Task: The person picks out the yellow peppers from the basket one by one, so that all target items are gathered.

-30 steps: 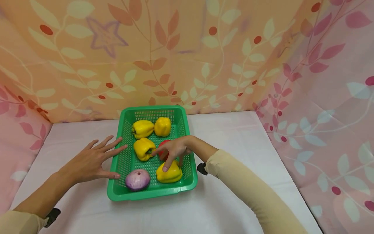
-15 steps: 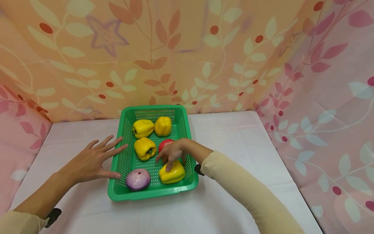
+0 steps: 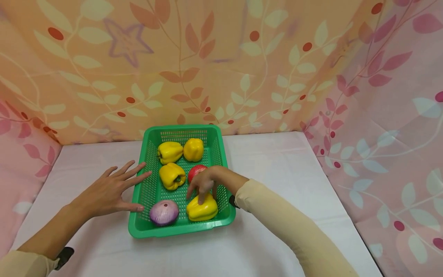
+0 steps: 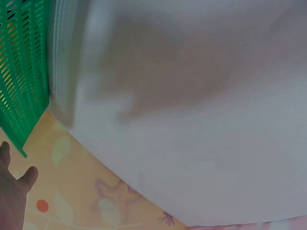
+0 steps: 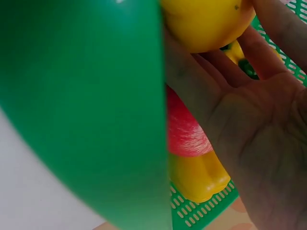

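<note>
A green plastic basket [image 3: 173, 231] holds several yellow bell peppers, a purple onion [image 3: 164, 213] and a round red fruit [image 3: 195, 171]. At the basket's near right corner, my right hand [image 3: 205, 182] grips a yellow bell pepper [image 3: 202, 211] from above. The right wrist view has this bell pepper [image 5: 206, 21] between the thumb and fingers, with the red fruit [image 5: 186, 129] partly hidden behind the hand. My left hand [image 3: 107, 192] holds nothing and has its fingers spread at the basket's left rim. Some of its fingers [image 4: 13, 191] show in the left wrist view.
Farther back in the basket lie more bell peppers, one at the left [image 3: 170, 152], one at the right [image 3: 193, 149] and one in the middle [image 3: 172, 176]. A white cloth [image 3: 270, 165] covers the table. Patterned curtains [image 3: 221, 69] surround it on three sides.
My right hand has lowered onto the near right bell pepper and its fingers have drawn in around it. That pepper has shifted slightly. The left hand has stayed in place.
</note>
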The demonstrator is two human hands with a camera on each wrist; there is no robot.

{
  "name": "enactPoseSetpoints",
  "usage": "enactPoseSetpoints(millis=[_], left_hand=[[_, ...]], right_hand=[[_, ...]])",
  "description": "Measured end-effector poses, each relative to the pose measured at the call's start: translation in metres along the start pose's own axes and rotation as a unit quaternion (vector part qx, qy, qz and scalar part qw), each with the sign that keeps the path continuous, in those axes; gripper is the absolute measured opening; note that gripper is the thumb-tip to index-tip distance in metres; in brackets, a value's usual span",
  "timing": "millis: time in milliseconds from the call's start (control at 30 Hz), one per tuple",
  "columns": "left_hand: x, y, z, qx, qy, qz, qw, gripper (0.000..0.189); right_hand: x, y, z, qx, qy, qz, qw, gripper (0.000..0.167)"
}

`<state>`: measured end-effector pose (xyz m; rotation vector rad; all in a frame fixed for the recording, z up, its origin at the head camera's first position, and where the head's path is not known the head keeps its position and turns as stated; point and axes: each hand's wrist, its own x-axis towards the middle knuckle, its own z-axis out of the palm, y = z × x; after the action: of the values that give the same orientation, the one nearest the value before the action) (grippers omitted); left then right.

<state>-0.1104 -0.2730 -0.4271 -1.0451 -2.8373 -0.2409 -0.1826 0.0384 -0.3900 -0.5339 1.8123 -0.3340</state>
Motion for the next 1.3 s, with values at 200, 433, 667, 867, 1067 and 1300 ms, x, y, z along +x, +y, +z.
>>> enactPoseSetpoints(millis=[200,433,667,867,1067,1300], left_hand=[[0.0,0.001,-0.002,-0.001,-0.001,0.001,1.0,0.098],[0.0,0.0,-0.001,0.0,-0.004,-0.002,1.0,0.098],[0.0,-0.001,-0.001,-0.003,-0.008,-0.006,0.9999,0.099],[0.0,-0.001,0.0,-0.001,-0.004,-0.004,1.0,0.098],[0.0,0.0,0.0,-0.001,-0.001,-0.002,1.0,0.098],[0.0,0.0,-0.001,-0.001,-0.001,-0.001,1.0,0.098]], right_hand=[[-0.001,0.0,-0.001,-0.001,0.002,-0.003,1.0,0.034],[-0.002,-0.001,-0.005,-0.005,0.002,-0.004,1.0,0.035],[-0.003,-0.003,-0.007,0.049,-0.017,-0.02,0.9985,0.034],[-0.007,-0.005,-0.009,0.061,-0.015,-0.037,0.9973,0.036],[-0.018,-0.006,-0.017,0.078,-0.004,-0.063,0.995,0.039],[-0.029,0.001,-0.028,0.119,0.047,-0.139,0.982,0.044]])
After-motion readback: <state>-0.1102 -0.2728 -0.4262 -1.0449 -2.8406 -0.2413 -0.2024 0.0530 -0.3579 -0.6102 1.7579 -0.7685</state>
